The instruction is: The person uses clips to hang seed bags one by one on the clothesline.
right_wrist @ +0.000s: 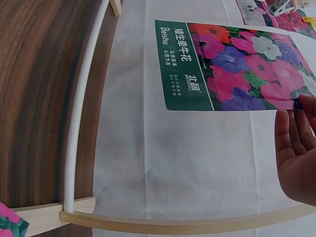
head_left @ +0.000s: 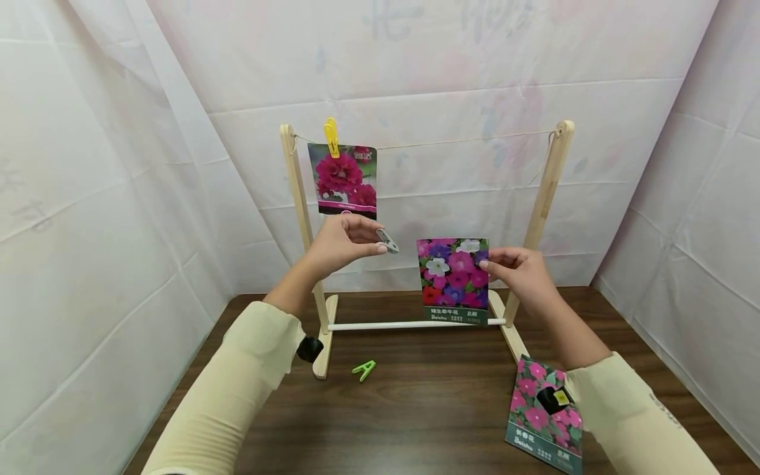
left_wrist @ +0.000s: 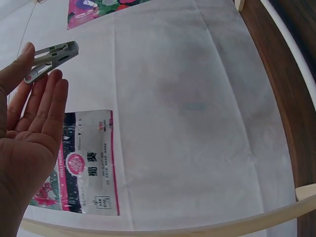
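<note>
Flower packet (head_left: pixel 454 281); flat, thin, rectangular

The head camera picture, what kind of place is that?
Probably a little indoor corner set up for tabletop work: there are pale cloth sheets behind and beside a brown table, a wooden stand on it, and a flower packet hanging up.

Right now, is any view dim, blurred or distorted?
Head view: bright, even light, the held flower packet fairly sharp but its smallest print unreadable; left wrist view: dimmer and greyer, the wooden post bowed, apparently by the lens; right wrist view: also dim, the white rod curving likewise, though the packet's large lettering reads clearly.
</note>
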Demonstrator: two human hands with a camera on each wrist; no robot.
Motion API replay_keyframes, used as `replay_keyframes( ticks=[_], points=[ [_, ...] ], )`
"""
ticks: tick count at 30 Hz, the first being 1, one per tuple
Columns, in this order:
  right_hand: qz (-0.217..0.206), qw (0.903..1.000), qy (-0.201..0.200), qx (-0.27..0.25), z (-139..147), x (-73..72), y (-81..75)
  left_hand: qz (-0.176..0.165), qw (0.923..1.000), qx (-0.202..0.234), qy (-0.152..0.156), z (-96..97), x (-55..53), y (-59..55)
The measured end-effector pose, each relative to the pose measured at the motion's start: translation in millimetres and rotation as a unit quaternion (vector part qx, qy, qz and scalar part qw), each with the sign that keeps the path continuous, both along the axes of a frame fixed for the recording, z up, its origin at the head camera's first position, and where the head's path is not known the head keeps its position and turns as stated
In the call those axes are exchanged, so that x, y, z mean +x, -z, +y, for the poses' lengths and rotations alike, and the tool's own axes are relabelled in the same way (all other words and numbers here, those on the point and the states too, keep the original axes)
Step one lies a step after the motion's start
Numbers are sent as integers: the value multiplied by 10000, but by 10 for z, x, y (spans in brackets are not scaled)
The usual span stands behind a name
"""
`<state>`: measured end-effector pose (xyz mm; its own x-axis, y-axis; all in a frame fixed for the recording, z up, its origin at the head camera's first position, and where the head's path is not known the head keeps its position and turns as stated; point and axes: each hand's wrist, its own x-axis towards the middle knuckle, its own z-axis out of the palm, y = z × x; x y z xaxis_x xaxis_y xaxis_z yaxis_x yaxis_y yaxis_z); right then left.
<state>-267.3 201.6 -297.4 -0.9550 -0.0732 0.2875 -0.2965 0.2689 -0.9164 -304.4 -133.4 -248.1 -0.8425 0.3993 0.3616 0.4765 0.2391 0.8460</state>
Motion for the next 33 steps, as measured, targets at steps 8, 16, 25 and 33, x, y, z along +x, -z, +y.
replay_keyframes(
  ticks=[8,16,25,33],
  points=[
    [310,9992,53,263,-54,-66,-141,325,9989,-171,-303,59,-20,-200],
    [188,9996,27,192,-100,-80,-256,492,9984,31,-268,129,-24,-395],
    [320,9994,-66,109,-175,-184,-408,851,9945,-316,-518,148,-81,-636],
    [235,9992,-42,316,-277,-314,-507,961,9908,-316,-898,129,-70,-856]
  ],
)
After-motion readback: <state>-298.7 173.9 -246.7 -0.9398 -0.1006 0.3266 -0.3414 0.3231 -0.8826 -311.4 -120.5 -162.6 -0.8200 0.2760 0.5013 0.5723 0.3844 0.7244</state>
